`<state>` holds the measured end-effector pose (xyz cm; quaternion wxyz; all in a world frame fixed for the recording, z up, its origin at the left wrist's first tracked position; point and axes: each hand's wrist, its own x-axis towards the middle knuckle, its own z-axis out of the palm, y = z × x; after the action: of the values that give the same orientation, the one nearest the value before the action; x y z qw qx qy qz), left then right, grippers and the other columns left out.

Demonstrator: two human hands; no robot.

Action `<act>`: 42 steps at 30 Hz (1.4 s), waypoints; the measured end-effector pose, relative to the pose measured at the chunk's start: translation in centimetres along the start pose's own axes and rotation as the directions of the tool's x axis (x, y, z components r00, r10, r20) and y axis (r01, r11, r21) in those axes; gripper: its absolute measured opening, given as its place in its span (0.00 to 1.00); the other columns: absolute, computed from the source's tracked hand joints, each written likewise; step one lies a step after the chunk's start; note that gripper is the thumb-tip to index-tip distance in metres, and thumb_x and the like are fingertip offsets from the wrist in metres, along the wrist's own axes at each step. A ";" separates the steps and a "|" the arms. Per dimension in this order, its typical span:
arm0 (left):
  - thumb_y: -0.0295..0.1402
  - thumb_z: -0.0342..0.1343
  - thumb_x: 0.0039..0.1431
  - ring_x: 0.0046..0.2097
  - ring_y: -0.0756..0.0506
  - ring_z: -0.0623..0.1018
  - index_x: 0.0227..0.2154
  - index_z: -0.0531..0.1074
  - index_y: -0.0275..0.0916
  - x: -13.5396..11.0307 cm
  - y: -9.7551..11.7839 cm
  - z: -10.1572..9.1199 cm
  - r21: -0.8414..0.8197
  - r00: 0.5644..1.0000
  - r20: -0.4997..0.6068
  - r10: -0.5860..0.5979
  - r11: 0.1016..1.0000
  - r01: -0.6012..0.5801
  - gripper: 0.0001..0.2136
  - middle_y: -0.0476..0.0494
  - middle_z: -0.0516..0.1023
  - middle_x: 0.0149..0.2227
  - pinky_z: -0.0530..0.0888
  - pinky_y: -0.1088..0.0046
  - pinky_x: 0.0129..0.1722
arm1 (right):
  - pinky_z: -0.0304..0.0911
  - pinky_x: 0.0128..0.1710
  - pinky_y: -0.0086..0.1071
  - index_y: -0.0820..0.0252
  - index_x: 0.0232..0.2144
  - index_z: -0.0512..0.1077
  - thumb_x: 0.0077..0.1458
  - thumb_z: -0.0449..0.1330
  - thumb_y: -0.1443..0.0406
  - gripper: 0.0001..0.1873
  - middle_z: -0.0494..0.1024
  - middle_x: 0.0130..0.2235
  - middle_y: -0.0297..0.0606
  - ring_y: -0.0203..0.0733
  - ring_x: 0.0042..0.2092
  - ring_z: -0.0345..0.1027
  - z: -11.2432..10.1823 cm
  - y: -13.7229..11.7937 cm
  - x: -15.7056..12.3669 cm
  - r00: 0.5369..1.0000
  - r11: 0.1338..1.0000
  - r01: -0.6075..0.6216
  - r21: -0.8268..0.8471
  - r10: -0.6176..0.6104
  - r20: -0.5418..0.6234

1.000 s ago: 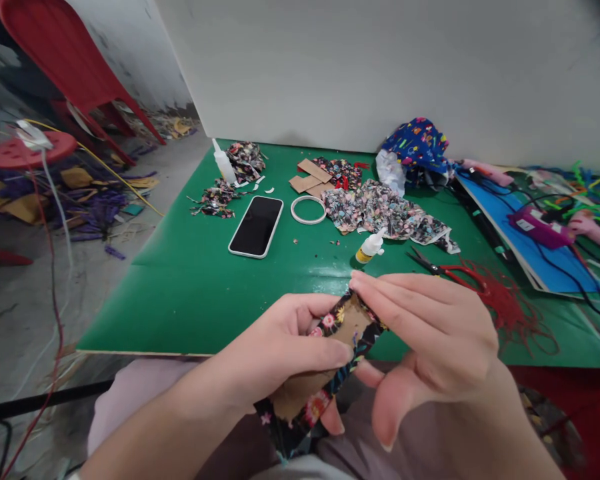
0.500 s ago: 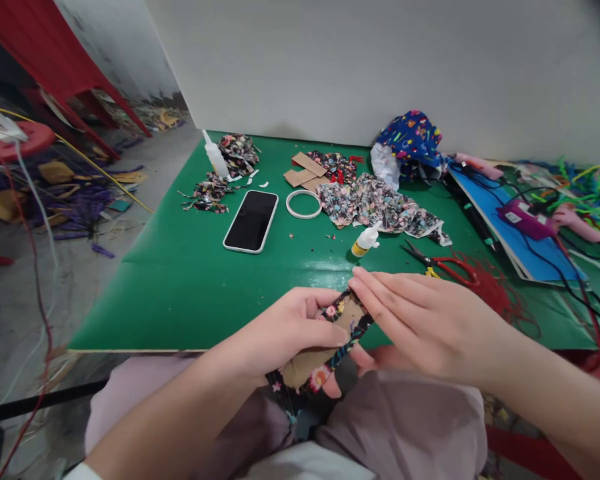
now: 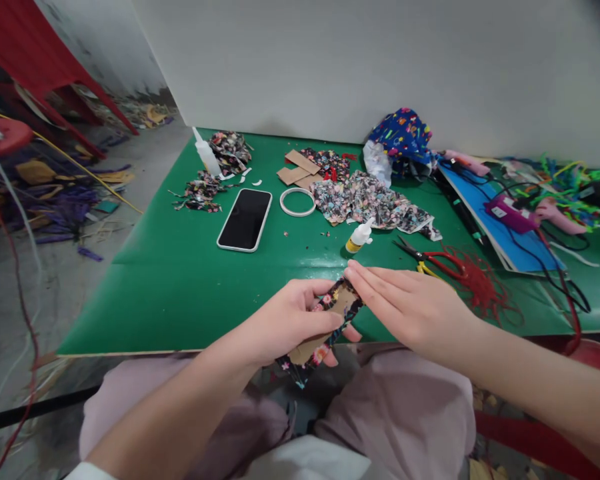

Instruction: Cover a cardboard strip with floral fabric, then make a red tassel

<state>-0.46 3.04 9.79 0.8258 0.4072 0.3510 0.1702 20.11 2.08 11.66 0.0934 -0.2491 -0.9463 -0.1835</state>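
Note:
My left hand [image 3: 300, 317] grips a narrow cardboard piece wrapped in dark floral fabric [image 3: 321, 353], its thumb across the bare brown middle and fingertips showing underneath. Fabric is folded over the piece's long edges. The outstretched fingers of my right hand [image 3: 410, 307] lie together and press on the far end of the piece; its thumb is hidden. Just beyond the hands stands a small white glue bottle with a yellow label [image 3: 359, 238]. Scissors with red and yellow handles [image 3: 445, 263] rest to the right, beside a tangle of red thread [image 3: 485, 283].
On the green table [image 3: 145, 293] lie a phone [image 3: 245, 220], a white ring [image 3: 298, 214], cardboard strips [image 3: 295, 175] and crumpled floral fabric [image 3: 370, 198]. A taller white bottle [image 3: 207, 157] stands back left. Pink-handled tools with cables [image 3: 560, 217] and a blue folder [image 3: 500, 220] occupy the right.
The view has shifted a little, so the table items appear slightly farther left. Both hands keep hold of the fabric-covered piece, and the right fingers still press its far end.

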 end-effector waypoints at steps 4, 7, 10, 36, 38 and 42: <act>0.31 0.54 0.54 0.21 0.53 0.75 0.44 0.67 0.40 -0.2 0.0 0.4 0.076 0.996 -0.048 0.071 0.995 -0.067 0.13 0.44 0.79 0.33 0.70 0.83 0.19 | 0.68 0.41 0.31 0.65 0.53 0.62 0.54 0.47 0.74 0.23 0.75 0.46 0.44 0.38 0.43 0.71 0.3 -0.3 -0.5 0.924 0.869 -0.342 0.356 0.379 -0.038; 0.31 0.53 0.54 0.21 0.54 0.75 0.43 0.67 0.41 -0.4 0.0 0.8 0.156 0.994 -0.072 0.086 0.985 -0.074 0.13 0.46 0.79 0.33 0.69 0.85 0.18 | 0.67 0.36 0.26 0.59 0.49 0.66 0.57 0.47 0.69 0.18 0.78 0.39 0.38 0.33 0.35 0.72 -0.2 -0.5 0.2 0.762 0.555 -0.540 0.633 0.642 0.087; 0.30 0.51 0.55 0.22 0.54 0.76 0.41 0.68 0.40 -0.6 0.0 1.1 0.250 0.992 -0.073 0.104 0.965 -0.083 0.10 0.46 0.79 0.34 0.68 0.85 0.18 | 0.62 0.26 0.22 0.60 0.29 0.71 0.58 0.48 0.61 0.15 0.74 0.23 0.31 0.30 0.24 0.67 -0.4 -0.5 1.7 0.628 0.287 -0.615 0.735 0.742 0.235; 0.30 0.52 0.52 0.22 0.51 0.76 0.38 0.68 0.38 -0.9 0.5 1.4 0.269 0.999 -0.034 0.022 0.963 -0.012 0.10 0.45 0.78 0.32 0.70 0.82 0.18 | 0.42 0.21 0.28 0.60 0.13 0.54 0.60 0.41 0.56 0.26 0.54 0.15 0.28 0.28 0.19 0.44 1.5 -1.1 4.0 0.746 0.484 -0.627 0.610 0.597 0.294; 0.29 0.52 0.51 0.22 0.51 0.76 0.38 0.68 0.38 -0.9 0.5 1.4 0.266 0.999 -0.038 0.018 0.964 -0.008 0.10 0.45 0.78 0.32 0.70 0.82 0.19 | 0.41 0.21 0.29 0.61 0.14 0.59 0.61 0.39 0.57 0.27 0.56 0.15 0.29 0.29 0.18 0.45 1.5 -1.1 3.9 0.766 0.582 -0.626 0.519 0.584 0.269; 0.29 0.51 0.52 0.22 0.52 0.76 0.37 0.67 0.38 -0.9 0.4 1.4 0.263 0.999 -0.036 0.015 0.965 -0.005 0.09 0.45 0.78 0.32 0.71 0.81 0.19 | 0.41 0.22 0.30 0.62 0.17 0.66 0.61 0.36 0.58 0.29 0.61 0.15 0.32 0.31 0.19 0.50 1.3 -1.2 3.9 0.776 0.692 -0.630 0.351 0.581 0.247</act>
<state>-0.09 2.01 11.13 0.7569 0.5116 0.3840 0.1340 15.99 3.31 11.14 0.1438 -0.5316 -0.8310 0.0778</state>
